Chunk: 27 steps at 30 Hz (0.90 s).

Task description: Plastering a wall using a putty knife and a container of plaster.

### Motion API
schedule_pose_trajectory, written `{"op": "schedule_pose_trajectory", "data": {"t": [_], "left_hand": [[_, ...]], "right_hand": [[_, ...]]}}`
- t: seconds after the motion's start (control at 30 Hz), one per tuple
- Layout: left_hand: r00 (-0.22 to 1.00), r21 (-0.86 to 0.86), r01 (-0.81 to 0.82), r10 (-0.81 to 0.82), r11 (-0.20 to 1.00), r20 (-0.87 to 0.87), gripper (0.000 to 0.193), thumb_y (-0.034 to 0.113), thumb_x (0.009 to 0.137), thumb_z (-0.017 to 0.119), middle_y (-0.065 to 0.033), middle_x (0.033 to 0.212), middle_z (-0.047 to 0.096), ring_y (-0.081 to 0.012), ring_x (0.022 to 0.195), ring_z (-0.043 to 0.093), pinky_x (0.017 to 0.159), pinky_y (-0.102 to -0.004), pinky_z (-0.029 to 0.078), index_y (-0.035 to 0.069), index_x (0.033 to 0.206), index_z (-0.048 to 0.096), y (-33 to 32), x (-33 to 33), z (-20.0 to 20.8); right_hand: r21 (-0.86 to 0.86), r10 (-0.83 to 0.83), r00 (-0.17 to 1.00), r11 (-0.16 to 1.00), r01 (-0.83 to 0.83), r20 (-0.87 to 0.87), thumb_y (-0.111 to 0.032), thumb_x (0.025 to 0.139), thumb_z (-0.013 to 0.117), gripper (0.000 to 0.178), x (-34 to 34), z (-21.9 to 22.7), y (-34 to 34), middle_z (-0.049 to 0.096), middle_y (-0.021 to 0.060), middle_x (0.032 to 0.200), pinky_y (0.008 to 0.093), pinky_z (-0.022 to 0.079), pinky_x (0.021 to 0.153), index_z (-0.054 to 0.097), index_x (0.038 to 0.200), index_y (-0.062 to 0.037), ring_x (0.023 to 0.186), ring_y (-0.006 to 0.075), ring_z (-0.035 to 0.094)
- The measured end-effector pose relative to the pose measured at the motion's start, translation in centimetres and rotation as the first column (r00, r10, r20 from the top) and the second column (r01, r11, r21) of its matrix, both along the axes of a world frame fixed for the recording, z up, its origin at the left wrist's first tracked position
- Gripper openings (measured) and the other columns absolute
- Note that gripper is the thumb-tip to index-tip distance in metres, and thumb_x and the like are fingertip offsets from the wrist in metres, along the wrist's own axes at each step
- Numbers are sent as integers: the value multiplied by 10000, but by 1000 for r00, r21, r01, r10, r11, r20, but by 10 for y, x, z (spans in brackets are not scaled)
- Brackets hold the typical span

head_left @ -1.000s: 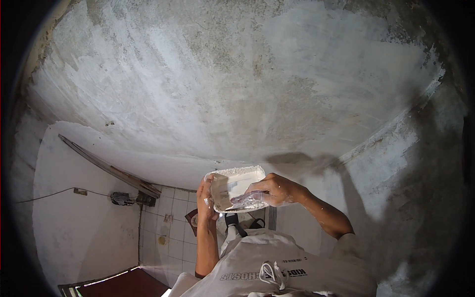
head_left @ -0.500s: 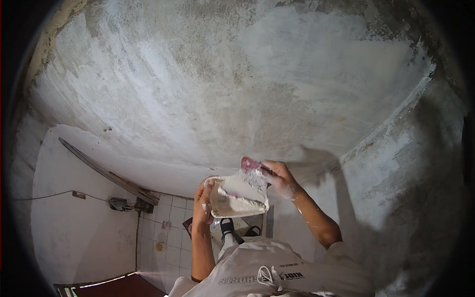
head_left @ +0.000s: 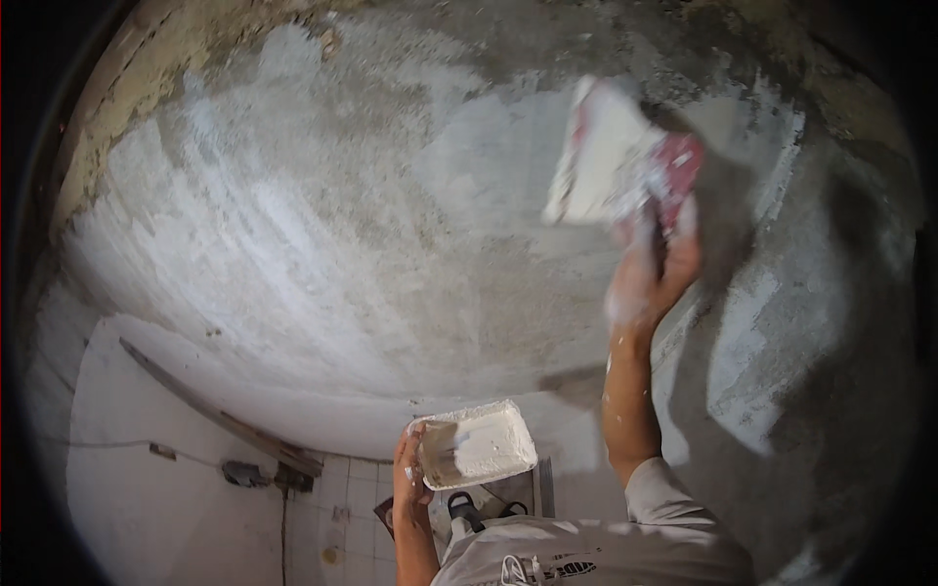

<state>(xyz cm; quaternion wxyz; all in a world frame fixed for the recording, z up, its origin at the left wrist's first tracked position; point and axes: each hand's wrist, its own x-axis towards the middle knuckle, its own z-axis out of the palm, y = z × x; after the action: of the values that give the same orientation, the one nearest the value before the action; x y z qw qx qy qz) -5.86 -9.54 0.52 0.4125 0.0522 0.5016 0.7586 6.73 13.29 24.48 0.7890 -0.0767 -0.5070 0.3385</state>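
At upper right, a probably light, slippery spreader (head_left: 604,156), best held by its red handle (head_left: 683,158), was clasped in the right grip (head_left: 653,266) and a tray (head_left: 481,480) at lower centre in the left grip (head_left: 410,466)

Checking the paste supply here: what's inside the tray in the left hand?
Off-white paste lies toward the right inside the tray; a darker area shows at left. The bottom beneath the paste is covered, and the left hand hides part of the rim.
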Motion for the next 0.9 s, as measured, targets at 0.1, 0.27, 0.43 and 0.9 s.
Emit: {"op": "schedule_pose_trajectory", "data": {"t": [0.1,0.27,0.43,0.9], "left_hand": [[1000,7,26,-26,1000,8,375,309,880,608,-101,986,615,-204,848,621,703,-302,520,34,1131,562,7,-7,9],[999,119,30,-24,992,-46,410,336,873,601,-133,1053,594,-248,917,611,731,-338,522,31,1142,555,9,-39,-16],[997,46,66,-65,997,-40,431,353,865,608,-117,1038,587,-246,906,597,740,-344,509,37,1153,557,20,-64,-16],[990,48,135,-133,990,-44,379,340,894,557,-115,1043,570,-264,957,578,795,-394,506,52,1139,535,22,-80,-26]], "right_hand": [[201,-409,912,893,403,-12,5,885,537,187,15,54,27,659,119,927,272,498,690,584,1053,69,805,155,640],[463,-766,630,607,646,125,78,792,541,275,-31,91,52,633,192,672,343,505,543,624,1051,31,596,259,654],[458,-596,749,774,438,289,69,836,539,523,-118,70,20,656,197,879,235,438,351,443,1346,3,464,125,565],[202,-202,959,966,162,199,-58,915,538,146,-51,48,5,652,74,839,251,503,619,620,1006,22,713,99,605]]}}
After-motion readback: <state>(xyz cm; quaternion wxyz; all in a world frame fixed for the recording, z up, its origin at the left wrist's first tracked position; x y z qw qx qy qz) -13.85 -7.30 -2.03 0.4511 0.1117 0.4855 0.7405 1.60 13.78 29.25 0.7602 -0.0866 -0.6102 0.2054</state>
